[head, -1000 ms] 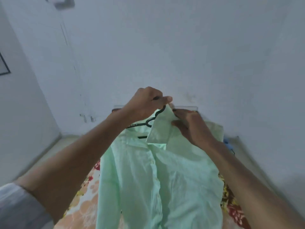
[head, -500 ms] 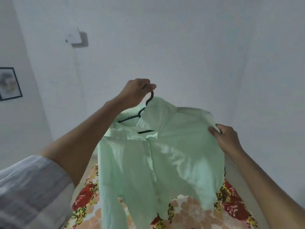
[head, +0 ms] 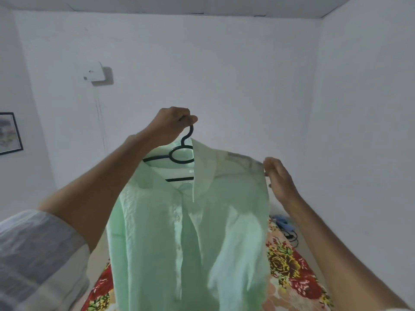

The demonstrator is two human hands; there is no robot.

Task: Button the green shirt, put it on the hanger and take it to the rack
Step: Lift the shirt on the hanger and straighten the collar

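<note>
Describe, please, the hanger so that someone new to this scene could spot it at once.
Start at the pale green shirt held up before the white wall. At its open collar sits the dark hanger, whose hook the left hand grips from above. It is the only thin black curved thing there, with a round loop below the hook.

The pale green shirt (head: 190,232) hangs upright on a dark hanger (head: 179,156), its buttoned front facing near, collar open at the top. The hanger's hook rises above the collar, left of centre.
</note>
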